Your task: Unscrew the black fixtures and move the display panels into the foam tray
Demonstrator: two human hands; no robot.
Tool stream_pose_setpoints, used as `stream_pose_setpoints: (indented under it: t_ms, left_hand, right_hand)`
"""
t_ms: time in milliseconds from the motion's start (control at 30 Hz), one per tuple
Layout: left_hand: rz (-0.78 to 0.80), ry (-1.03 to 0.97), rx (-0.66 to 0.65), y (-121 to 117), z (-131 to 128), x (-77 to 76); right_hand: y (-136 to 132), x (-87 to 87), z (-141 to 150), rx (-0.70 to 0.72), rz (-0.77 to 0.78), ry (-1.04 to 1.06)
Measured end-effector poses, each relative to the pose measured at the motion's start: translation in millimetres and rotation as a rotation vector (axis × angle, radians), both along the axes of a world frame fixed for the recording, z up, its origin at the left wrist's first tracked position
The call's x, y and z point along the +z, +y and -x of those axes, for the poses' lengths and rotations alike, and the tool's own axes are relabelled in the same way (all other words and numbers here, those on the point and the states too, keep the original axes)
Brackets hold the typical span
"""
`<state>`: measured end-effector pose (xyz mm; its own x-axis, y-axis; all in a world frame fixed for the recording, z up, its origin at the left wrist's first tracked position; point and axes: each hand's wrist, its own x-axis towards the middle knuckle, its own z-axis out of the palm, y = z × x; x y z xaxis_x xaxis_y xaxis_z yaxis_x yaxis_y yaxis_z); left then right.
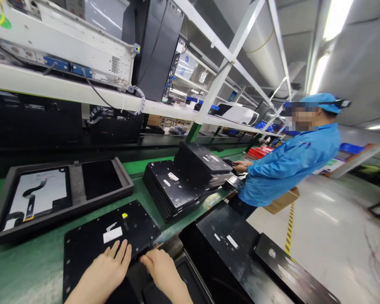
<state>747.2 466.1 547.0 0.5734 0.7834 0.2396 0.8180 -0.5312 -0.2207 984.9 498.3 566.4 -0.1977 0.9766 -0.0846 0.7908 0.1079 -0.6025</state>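
A flat black panel (95, 240) with a white label and a small yellow sticker lies on the green bench (25, 270) right in front of me. My left hand (106, 270) rests flat on its near part, fingers stretched out and together. My right hand (160, 268) lies beside it at the panel's near right edge, fingers curled down over the edge toward a darker tray below; I cannot see anything held in them.
A dark grey tray (76, 185) holding a white sheet with cables sits at the left. Stacks of black panels (171, 190) stand further along the bench, more panels (240, 253) at the right. A person in a blue coat (291, 164) works at the bench beyond. Shelves with equipment run overhead.
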Motion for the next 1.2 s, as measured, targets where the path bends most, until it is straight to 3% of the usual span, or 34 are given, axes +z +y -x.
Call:
stream_pose_setpoints:
  t_ms: [67, 133, 167, 233, 300, 433, 600, 833, 1067, 1200]
  left_hand:
    - [-0.008, 0.004, 0.04, -7, 4, 52.0]
    - [0.049, -0.04, 0.07, -11, 7, 99.5]
    - [0.075, -0.081, 0.08, -11, 9, 117.2]
    - [0.079, -0.154, 0.113, -9, 14, 137.0]
    - [0.05, -0.191, 0.133, -6, 19, 140.2]
    - [-0.02, -0.226, 0.156, -7, 23, 131.2]
    - [-0.036, -0.256, 0.184, -5, 22, 124.9]
    - [-0.017, -0.264, 0.205, -3, 22, 122.7]
    - [0.031, -0.323, 0.193, -5, 23, 123.7]
    - [0.007, -0.344, 0.178, -4, 27, 114.2]
  right_hand:
    - [-3, 8.7, -2, 0.102, 0.063, -0.148]
    - [-8, 11.0, -5, 0.115, 0.063, -0.216]
    - [-12, 10.5, -6, 0.114, 0.047, -0.231]
    - [-16, 9.0, -7, 0.123, -0.001, -0.233]
    - [-15, 10.3, -2, 0.163, -0.052, -0.217]
    - [-4, 24.5, 25, 0.366, -0.095, -0.223]
    - [30, 44.6, 50, 0.604, -0.042, -0.319]
    - [80, 59.9, 43, 0.633, -0.163, -0.365]
    - [71, 61.5, 37, 0.794, -0.088, -0.297]
    - [76, 54.3, 46, 0.849, -0.217, -0.232]
